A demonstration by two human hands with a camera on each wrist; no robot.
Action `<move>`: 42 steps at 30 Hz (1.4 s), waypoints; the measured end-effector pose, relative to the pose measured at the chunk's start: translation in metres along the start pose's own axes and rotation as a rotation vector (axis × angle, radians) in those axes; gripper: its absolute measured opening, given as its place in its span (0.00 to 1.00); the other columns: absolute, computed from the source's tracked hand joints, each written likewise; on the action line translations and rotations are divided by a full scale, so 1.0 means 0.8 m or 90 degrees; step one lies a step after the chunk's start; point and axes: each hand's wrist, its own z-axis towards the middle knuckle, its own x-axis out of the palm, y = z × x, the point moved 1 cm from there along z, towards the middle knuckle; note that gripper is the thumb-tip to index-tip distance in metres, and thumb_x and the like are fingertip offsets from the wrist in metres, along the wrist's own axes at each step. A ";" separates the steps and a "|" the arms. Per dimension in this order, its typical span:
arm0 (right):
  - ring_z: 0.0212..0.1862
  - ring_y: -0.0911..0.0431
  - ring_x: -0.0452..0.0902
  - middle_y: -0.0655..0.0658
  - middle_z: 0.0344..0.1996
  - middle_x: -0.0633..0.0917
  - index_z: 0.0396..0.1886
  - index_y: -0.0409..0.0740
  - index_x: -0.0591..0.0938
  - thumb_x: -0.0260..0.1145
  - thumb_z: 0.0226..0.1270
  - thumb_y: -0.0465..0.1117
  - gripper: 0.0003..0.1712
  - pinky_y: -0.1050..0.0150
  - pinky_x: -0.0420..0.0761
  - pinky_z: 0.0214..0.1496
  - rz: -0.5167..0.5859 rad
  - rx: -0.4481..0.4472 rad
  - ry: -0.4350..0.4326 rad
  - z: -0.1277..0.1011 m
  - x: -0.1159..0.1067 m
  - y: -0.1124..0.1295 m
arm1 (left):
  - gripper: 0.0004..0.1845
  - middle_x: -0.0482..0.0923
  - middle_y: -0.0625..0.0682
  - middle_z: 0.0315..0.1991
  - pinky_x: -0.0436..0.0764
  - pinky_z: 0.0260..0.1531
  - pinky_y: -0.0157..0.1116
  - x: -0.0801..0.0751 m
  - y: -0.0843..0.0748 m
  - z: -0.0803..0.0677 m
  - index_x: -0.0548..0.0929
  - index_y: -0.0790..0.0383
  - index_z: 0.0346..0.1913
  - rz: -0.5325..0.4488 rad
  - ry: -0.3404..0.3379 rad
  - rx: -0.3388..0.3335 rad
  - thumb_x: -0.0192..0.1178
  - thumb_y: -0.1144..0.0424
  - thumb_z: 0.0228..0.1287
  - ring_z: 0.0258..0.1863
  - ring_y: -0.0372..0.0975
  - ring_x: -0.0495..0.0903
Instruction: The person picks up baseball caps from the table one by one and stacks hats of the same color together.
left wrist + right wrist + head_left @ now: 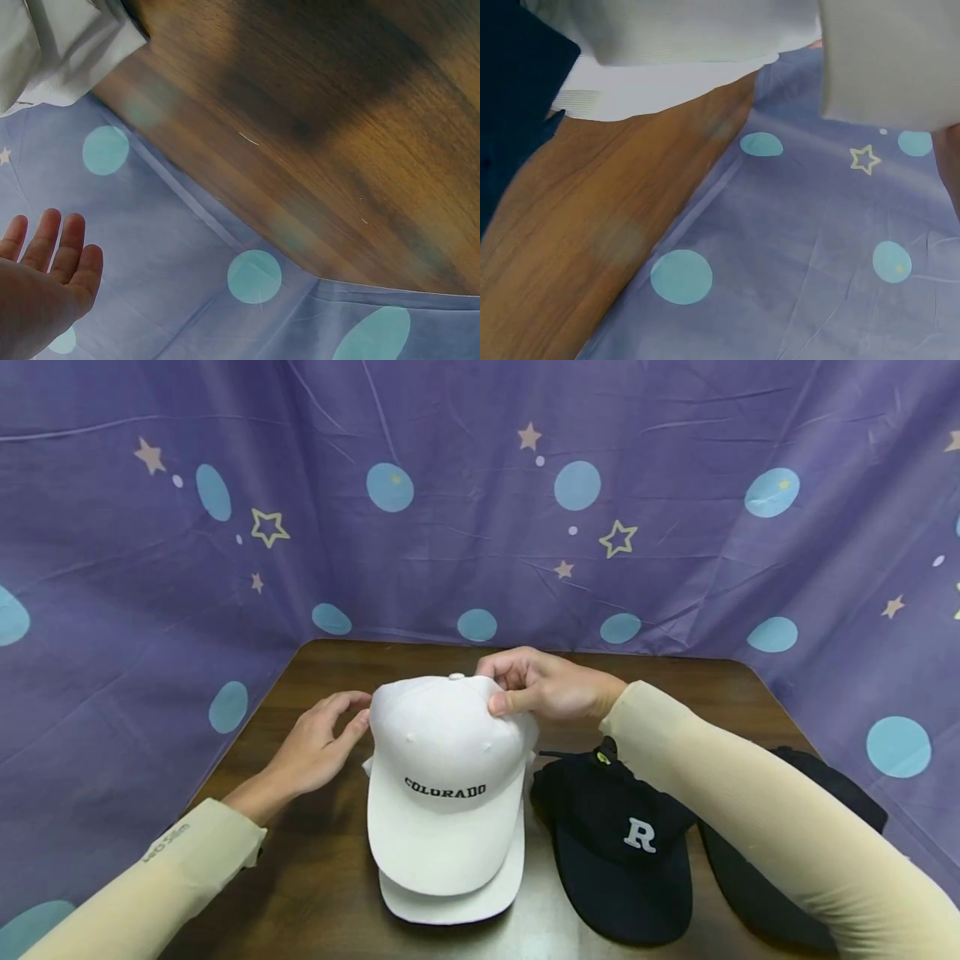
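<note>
A white cap (pixel 442 752) lettered COLORADO lies stacked on a second white cap (pixel 457 906) on the brown table (pixel 315 877). My right hand (pixel 501 693) pinches the top cap's crown near its button, thumb on the front and fingers curled behind. My left hand (pixel 341 727) is at the cap's left side, fingers relaxed, fingertips at or touching the fabric. In the left wrist view the left hand (pixel 45 277) shows straight fingers holding nothing, with the white cap (pixel 60 45) at the top left. The right wrist view shows the white cap (pixel 705 45) from below.
A black cap with a white R (pixel 622 827) lies right of the white caps, and another black cap (pixel 787 868) lies partly under my right forearm. Purple star-and-dot cloth (pixel 480 510) hangs behind and around the table. A black cap's edge (pixel 510 97) shows in the right wrist view.
</note>
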 end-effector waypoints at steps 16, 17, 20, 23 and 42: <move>0.37 0.51 0.83 0.37 0.38 0.86 0.47 0.34 0.79 0.64 0.75 0.34 0.07 0.58 0.85 0.37 0.041 0.110 -0.039 0.003 0.016 -0.027 | 0.24 0.78 0.64 0.60 0.70 0.61 0.59 -0.001 0.005 0.004 0.76 0.68 0.65 0.009 -0.014 -0.004 0.49 0.52 0.82 0.63 0.58 0.74; 0.38 0.50 0.84 0.36 0.40 0.86 0.47 0.34 0.79 0.64 0.75 0.35 0.08 0.57 0.86 0.37 0.038 0.126 -0.046 0.003 0.018 -0.028 | 0.25 0.78 0.64 0.60 0.70 0.61 0.59 -0.001 0.005 0.004 0.75 0.68 0.65 0.008 -0.014 -0.005 0.49 0.51 0.82 0.63 0.58 0.74; 0.36 0.51 0.83 0.39 0.38 0.87 0.47 0.38 0.81 0.66 0.75 0.39 0.09 0.56 0.85 0.33 -0.051 0.164 -0.054 0.003 0.019 -0.034 | 0.25 0.78 0.64 0.60 0.71 0.61 0.59 -0.001 0.006 0.004 0.75 0.69 0.66 0.002 -0.016 -0.007 0.49 0.51 0.82 0.63 0.58 0.74; 0.35 0.52 0.83 0.42 0.36 0.87 0.47 0.43 0.82 0.67 0.74 0.42 0.09 0.55 0.86 0.32 -0.125 0.197 -0.058 0.002 0.020 -0.042 | 0.25 0.78 0.64 0.60 0.71 0.61 0.59 0.000 0.006 0.005 0.75 0.68 0.66 0.001 -0.018 -0.007 0.49 0.51 0.82 0.63 0.58 0.74; 0.33 0.55 0.76 0.46 0.28 0.83 0.36 0.48 0.87 0.78 0.63 0.42 0.07 0.64 0.75 0.33 -0.294 0.156 -0.127 -0.003 0.019 -0.045 | 0.25 0.77 0.63 0.61 0.71 0.60 0.59 0.005 0.001 0.011 0.75 0.67 0.66 -0.002 -0.002 -0.006 0.48 0.50 0.82 0.63 0.58 0.74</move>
